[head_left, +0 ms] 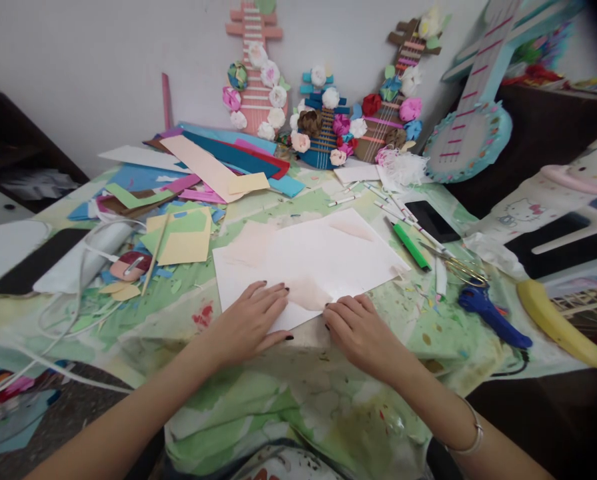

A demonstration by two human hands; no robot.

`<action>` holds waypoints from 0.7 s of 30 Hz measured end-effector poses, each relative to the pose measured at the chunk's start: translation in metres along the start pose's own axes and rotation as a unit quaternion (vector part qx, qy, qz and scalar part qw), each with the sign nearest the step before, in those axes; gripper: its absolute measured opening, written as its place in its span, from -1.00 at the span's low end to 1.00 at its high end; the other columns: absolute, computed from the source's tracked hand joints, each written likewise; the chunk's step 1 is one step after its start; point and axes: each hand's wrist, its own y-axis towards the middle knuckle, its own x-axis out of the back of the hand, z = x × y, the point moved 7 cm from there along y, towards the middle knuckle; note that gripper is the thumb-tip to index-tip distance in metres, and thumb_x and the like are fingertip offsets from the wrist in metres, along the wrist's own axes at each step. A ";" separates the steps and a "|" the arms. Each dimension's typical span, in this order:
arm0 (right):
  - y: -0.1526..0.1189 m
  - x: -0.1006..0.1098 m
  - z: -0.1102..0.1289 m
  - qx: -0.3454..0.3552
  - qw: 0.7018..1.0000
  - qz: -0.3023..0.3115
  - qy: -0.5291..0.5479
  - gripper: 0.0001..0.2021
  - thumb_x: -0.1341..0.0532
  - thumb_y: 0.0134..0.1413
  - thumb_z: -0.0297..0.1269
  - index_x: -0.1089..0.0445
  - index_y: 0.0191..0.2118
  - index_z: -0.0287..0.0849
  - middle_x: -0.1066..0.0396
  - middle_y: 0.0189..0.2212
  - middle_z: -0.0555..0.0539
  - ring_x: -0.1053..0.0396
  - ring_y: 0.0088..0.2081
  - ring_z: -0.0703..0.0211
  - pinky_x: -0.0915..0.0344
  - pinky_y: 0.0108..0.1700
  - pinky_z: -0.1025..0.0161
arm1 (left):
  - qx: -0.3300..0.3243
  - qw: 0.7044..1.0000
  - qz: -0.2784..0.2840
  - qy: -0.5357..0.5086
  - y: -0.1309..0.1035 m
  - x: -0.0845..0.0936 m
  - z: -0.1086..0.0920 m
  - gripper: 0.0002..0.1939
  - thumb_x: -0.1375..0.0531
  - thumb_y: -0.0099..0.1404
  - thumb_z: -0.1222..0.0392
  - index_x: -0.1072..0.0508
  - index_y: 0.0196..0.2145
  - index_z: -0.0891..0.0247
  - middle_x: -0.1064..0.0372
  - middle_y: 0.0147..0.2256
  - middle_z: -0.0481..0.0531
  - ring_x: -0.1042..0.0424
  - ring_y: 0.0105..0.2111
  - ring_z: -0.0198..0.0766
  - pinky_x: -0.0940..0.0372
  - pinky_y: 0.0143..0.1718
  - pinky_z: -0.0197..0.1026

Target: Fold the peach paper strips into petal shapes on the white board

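Note:
A white sheet of paper or card [298,253] lies flat in front of me, with pale peach paper petals on it. One petal [309,293] is at the near edge between my hands, another [351,229] lies toward the far right, and a larger peach patch [251,245] is at the left. My left hand [255,317] rests flat on the sheet's near left part, fingers stretched out, fingertips beside the near petal. At that petal's right end my right hand [355,330] has its fingers bent and pressed together, closed on its tip; the thumb is mostly hidden.
Coloured paper strips [228,167] pile up behind. Left are yellow paper [185,237], a phone [35,261] and cables. At right lie a green cutter [411,245], scissors [461,270], a blue glue gun [493,317], a banana [561,323] and a tumbler [533,203]. Flower-decorated paper instruments [261,87] lean on the wall.

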 end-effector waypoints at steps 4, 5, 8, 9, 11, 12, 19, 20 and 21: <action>0.010 0.008 0.033 0.039 0.996 0.017 0.083 -0.77 -0.06 0.20 -0.42 -0.29 -0.04 -0.27 -0.39 -0.10 -0.21 -0.24 -0.11 0.01 -0.15 -0.11 0.04 | -0.008 1.000 0.022 0.004 0.019 -0.001 0.017 -0.46 -0.01 0.32 -0.15 -0.30 0.02 0.38 -0.20 0.15 0.28 0.06 0.27 0.02 0.17 0.24 0.17; 0.013 0.011 0.038 0.057 0.992 0.017 0.113 -0.73 -0.06 0.20 -0.40 -0.26 0.01 -0.27 -0.38 -0.06 -0.21 -0.24 -0.09 0.01 -0.16 -0.10 0.05 | -0.013 1.000 0.023 0.004 0.024 -0.001 0.022 -0.49 -0.01 0.33 -0.13 -0.31 0.00 0.36 -0.19 0.15 0.26 0.07 0.27 0.01 0.17 0.24 0.16; 0.019 0.021 0.031 0.091 0.976 -0.024 0.199 -0.61 -0.02 0.15 -0.52 -0.19 0.10 -0.21 -0.35 0.02 -0.17 -0.23 -0.04 0.07 -0.19 -0.04 0.10 | -0.007 1.000 -0.015 0.021 0.035 0.007 0.034 -0.62 -0.05 0.34 -0.03 -0.36 -0.09 0.35 -0.22 0.13 0.28 0.01 0.24 0.06 0.09 0.20 0.20; 0.021 0.023 0.016 0.064 0.972 -0.057 0.217 -0.58 0.01 0.14 -0.58 -0.18 0.11 -0.21 -0.35 0.02 -0.18 -0.23 -0.01 0.09 -0.19 -0.02 0.11 | 0.003 0.999 -0.045 0.029 0.036 0.011 0.034 -0.69 -0.06 0.35 0.05 -0.38 -0.14 0.36 -0.26 0.10 0.29 -0.06 0.21 0.07 0.03 0.17 0.20; 0.026 0.023 -0.017 0.008 0.970 -0.111 0.218 -0.54 0.04 0.11 -0.62 -0.20 0.11 -0.19 -0.35 0.03 -0.18 -0.22 0.01 0.09 -0.18 0.02 0.07 | 0.022 0.992 -0.116 0.036 0.034 0.020 0.025 -0.83 -0.05 0.35 0.25 -0.41 -0.24 0.37 -0.37 -0.02 0.27 -0.24 0.09 0.04 -0.14 0.07 0.13; 0.029 0.017 -0.030 -0.009 0.972 -0.105 0.208 -0.51 0.04 0.08 -0.64 -0.22 0.11 -0.17 -0.33 0.06 -0.17 -0.21 0.03 0.08 -0.19 0.02 0.05 | 0.035 0.987 -0.151 0.033 0.032 0.024 0.016 -0.85 -0.06 0.33 0.29 -0.41 -0.29 0.37 -0.41 -0.11 0.27 -0.32 -0.01 -0.01 -0.22 -0.01 0.07; 0.040 -0.009 -0.046 -0.006 0.985 -0.022 0.168 -0.54 -0.04 0.06 -0.58 -0.28 0.08 -0.15 -0.31 0.10 -0.14 -0.13 0.09 -0.02 -0.14 0.00 -0.04 | 0.055 0.983 -0.168 0.053 0.024 -0.003 -0.060 -0.67 -0.09 0.31 0.15 -0.39 -0.09 0.48 -0.40 -0.15 0.29 -0.35 -0.12 0.05 -0.27 -0.16 0.07; 0.037 -0.008 -0.042 -0.018 0.986 -0.032 0.161 -0.58 -0.06 0.07 -0.55 -0.30 0.06 -0.16 -0.33 0.07 -0.15 -0.16 0.05 -0.02 -0.14 -0.02 -0.03 | 0.068 0.981 -0.170 0.057 0.023 -0.006 -0.062 -0.66 -0.09 0.31 0.15 -0.38 -0.08 0.49 -0.40 -0.14 0.29 -0.35 -0.12 0.05 -0.26 -0.15 0.09; 0.034 -0.006 -0.039 -0.034 0.987 -0.041 0.149 -0.63 -0.07 0.10 -0.51 -0.31 0.03 -0.18 -0.34 0.05 -0.16 -0.17 0.01 -0.03 -0.15 -0.04 -0.03 | 0.078 0.980 -0.173 0.061 0.023 -0.008 -0.061 -0.67 -0.09 0.32 0.17 -0.38 -0.07 0.49 -0.40 -0.14 0.29 -0.36 -0.11 0.04 -0.25 -0.12 0.10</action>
